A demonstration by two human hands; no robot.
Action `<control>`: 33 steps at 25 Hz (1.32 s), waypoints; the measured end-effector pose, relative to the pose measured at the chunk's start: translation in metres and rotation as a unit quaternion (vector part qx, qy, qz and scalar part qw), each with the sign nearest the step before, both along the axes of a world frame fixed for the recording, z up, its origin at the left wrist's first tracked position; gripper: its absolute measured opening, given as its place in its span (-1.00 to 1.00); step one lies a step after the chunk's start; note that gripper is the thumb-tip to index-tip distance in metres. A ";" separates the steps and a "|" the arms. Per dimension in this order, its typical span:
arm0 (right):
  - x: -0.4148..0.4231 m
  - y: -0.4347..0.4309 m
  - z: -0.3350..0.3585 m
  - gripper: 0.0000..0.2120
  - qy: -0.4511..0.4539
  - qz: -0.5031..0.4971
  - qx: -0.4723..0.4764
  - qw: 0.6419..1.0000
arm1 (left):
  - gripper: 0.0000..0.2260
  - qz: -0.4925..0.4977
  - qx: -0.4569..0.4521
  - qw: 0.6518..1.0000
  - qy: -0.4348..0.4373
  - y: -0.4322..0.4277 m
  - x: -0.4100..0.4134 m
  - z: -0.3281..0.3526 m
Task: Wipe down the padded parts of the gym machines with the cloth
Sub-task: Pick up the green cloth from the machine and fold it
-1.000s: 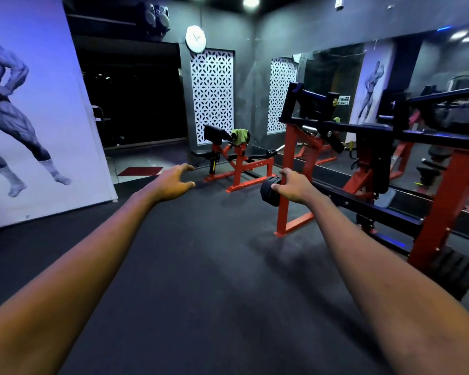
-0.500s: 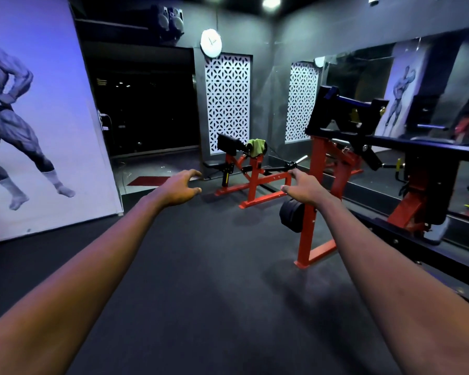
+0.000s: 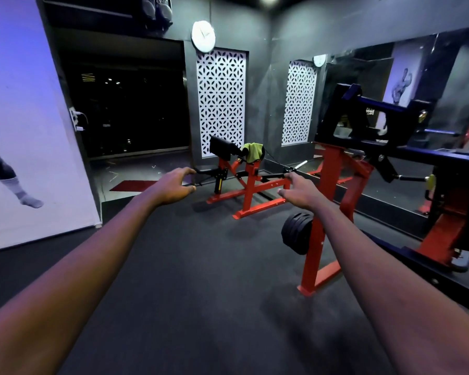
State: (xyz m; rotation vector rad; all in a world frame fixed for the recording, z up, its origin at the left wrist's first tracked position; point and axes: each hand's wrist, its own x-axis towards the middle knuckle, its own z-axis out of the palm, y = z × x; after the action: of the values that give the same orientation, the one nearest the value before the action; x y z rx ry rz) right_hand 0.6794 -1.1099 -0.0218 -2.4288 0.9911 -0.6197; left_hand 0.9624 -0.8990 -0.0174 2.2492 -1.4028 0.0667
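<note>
Both hands reach forward at mid-frame on bare outstretched arms, and neither holds anything. The left hand (image 3: pixel 173 186), just left of centre, has its fingers and thumb parted in a loose, wide curve. The right hand (image 3: pixel 299 190), just right of centre, lies palm down with its fingers relaxed and slightly spread.

The cloth (image 3: pixel 253 152), yellow-green, hangs above and between the two hands in the picture, well beyond them in the room. It is draped over the top of a low red machine (image 3: pixel 251 190) that stands on the dark floor (image 3: pixel 201 293) near the far corner. Just left of the cloth on the same machine sits a black pad (image 3: pixel 222 147), tilted.

In the right half of the frame stands a nearer, taller machine: a red upright (image 3: pixel 322 212) with a stack of black weight plates (image 3: pixel 297 234) on its left side, below the right wrist, and a black frame (image 3: pixel 363 117) on top.

A mirror (image 3: pixel 431 77) runs along the right wall. At upper centre a round clock (image 3: pixel 203 36) hangs above a white lattice panel (image 3: pixel 221 101). A large poster (image 3: pixel 25 131) of a muscular figure fills the left edge, and a red mat (image 3: pixel 133 185) lies on the floor left of the left hand.
</note>
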 end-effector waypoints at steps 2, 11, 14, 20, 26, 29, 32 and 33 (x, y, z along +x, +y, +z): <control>0.045 -0.039 -0.002 -0.46 0.000 -0.007 -0.001 1.000 | -0.53 -0.003 0.005 1.000 -0.006 -0.042 0.043 -0.002; 0.211 -0.201 0.003 -0.44 0.001 -0.022 0.018 1.000 | -0.53 -0.021 0.016 1.000 0.001 -0.220 0.204 -0.002; 0.265 -0.268 -0.002 -0.42 -0.003 -0.029 0.022 0.999 | -0.54 -0.023 0.018 1.000 -0.002 -0.288 0.252 -0.009; 0.365 -0.416 -0.011 -0.42 -0.009 -0.028 0.015 0.999 | -0.54 -0.031 0.036 0.999 0.008 -0.432 0.349 -0.020; 0.468 -0.552 -0.008 -0.40 -0.008 -0.028 0.030 0.999 | -0.56 -0.032 0.040 0.999 0.012 -0.570 0.446 -0.013; 0.516 -0.602 -0.014 -0.41 -0.002 -0.026 0.038 0.999 | -0.56 -0.032 0.048 0.998 0.012 -0.622 0.493 -0.020; 0.572 -0.664 -0.018 -0.41 -0.005 -0.028 0.040 0.999 | -0.54 -0.036 0.051 0.998 0.010 -0.688 0.560 -0.024; 0.593 -0.686 -0.019 -0.40 -0.011 -0.029 0.040 0.999 | -0.53 -0.042 0.047 0.998 0.013 -0.713 0.585 -0.026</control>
State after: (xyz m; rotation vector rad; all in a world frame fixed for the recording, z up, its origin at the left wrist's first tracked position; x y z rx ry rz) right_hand 1.2720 -1.7956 -0.0412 -2.3262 1.0616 -0.6136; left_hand 1.5476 -1.6118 -0.0435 2.2550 -1.5140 -0.0570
